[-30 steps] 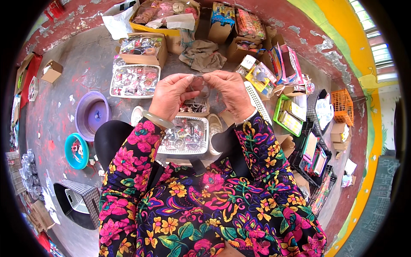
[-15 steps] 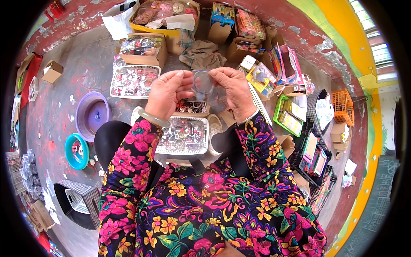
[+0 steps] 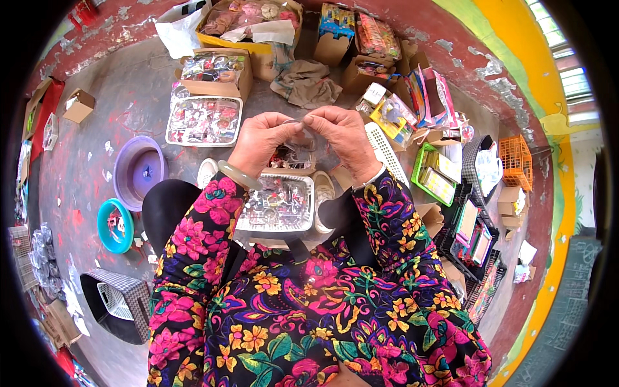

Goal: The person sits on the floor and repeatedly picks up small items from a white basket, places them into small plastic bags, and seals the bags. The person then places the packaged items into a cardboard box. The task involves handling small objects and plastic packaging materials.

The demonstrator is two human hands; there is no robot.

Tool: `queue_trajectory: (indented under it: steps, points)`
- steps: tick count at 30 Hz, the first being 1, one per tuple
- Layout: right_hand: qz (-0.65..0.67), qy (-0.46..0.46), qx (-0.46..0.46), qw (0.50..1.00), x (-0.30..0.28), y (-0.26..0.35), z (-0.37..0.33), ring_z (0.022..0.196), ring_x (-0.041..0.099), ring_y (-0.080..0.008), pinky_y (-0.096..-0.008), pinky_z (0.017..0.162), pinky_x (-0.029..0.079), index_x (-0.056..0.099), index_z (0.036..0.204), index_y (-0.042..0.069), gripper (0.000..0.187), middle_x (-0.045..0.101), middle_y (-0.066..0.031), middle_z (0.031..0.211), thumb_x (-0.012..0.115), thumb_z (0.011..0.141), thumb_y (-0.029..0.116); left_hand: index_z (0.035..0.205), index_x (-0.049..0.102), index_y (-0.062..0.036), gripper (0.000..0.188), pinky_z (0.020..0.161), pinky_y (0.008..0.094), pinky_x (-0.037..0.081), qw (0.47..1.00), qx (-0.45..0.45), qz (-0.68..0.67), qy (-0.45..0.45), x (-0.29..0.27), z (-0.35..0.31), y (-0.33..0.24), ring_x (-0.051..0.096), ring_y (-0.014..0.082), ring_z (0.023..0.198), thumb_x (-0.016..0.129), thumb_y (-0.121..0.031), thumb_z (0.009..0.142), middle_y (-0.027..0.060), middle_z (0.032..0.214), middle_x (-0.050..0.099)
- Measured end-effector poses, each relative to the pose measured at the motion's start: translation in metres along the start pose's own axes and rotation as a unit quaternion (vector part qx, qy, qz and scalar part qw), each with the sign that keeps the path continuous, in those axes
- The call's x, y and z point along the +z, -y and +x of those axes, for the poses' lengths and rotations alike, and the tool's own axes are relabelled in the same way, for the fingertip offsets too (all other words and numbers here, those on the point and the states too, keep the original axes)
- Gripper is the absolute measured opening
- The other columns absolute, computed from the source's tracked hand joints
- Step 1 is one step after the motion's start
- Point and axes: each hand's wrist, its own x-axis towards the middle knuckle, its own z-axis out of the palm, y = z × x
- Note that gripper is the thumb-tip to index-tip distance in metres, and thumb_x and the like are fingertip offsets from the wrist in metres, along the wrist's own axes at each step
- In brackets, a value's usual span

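A small clear plastic bag (image 3: 300,137) hangs between the two hands, pinched at its top edge so that the top runs left to right and the body drops downward toward the person's lap; it is thin and see-through, so its lower end is hard to make out against the clutter behind it. The left hand (image 3: 261,143) grasps the bag's left top corner with its fingers (image 3: 288,124) pressed together, and the right hand (image 3: 342,138) grasps the right corner the same way, fingers (image 3: 314,120) clenched on the film. The fingertips of both hands almost meet. A pale green bangle (image 3: 238,175) sits on the left wrist.

Directly below the hands a white plastic basket (image 3: 278,205) full of small shiny trinkets rests at the person's knees, just in front of the flowered sleeves (image 3: 206,238). Farther out on the grey concrete floor (image 3: 122,109) lie a second white tray (image 3: 204,120) of trinkets, a cardboard box (image 3: 216,74) behind it, a crumpled grey cloth (image 3: 308,84), a purple bowl (image 3: 138,171) and a teal bowl (image 3: 115,226) to the left. To the right stand a green basket (image 3: 433,175), an orange crate (image 3: 516,155) and black crates (image 3: 474,229), along a red wall with a yellow band (image 3: 516,58).
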Motion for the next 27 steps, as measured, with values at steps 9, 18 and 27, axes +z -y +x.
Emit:
queue_trajectory:
  steps: [9, 18, 27]
  points:
    - [0.044, -0.006, -0.009, 0.999, 0.001, 0.0, -0.002, 0.063, 0.05, -0.0034, -0.0178, 0.053, 0.04, 0.065, 0.083, -0.002, 0.015, 0.059, 0.0019, 0.071, 0.061, 0.084, 0.012, 0.091, 0.061, 0.0005, 0.012, 0.066, 0.0238, 0.049, 1.0, -0.006, 0.021, 0.017, -0.002, -0.005, -0.007, 0.061, 0.0122, 0.076, 0.062, -0.004, 0.08, 0.0087, 0.085, 0.065]
    - [0.043, -0.035, 0.01, 0.998, -0.003, -0.008, 0.003, 0.062, 0.047, -0.0047, -0.0195, 0.056, 0.038, 0.065, 0.08, -0.003, 0.015, 0.057, 0.0015, 0.068, 0.062, 0.082, 0.012, 0.097, 0.062, 0.0011, 0.018, 0.078, 0.0254, 0.045, 1.0, -0.004, -0.012, -0.026, -0.004, -0.005, -0.005, 0.061, 0.0147, 0.088, 0.057, -0.011, 0.086, 0.0107, 0.092, 0.065]
    - [0.129, -0.161, 0.003, 0.979, -0.03, -0.02, 0.013, 0.064, 0.055, -0.0088, -0.0199, 0.059, 0.042, 0.065, 0.08, 0.005, 0.016, 0.062, -0.0018, 0.073, 0.065, 0.081, 0.021, 0.096, 0.061, 0.0008, 0.021, 0.074, 0.0252, 0.045, 0.997, 0.026, -0.009, -0.077, -0.013, -0.004, -0.006, 0.059, 0.013, 0.079, 0.054, -0.017, 0.088, 0.0096, 0.088, 0.065]
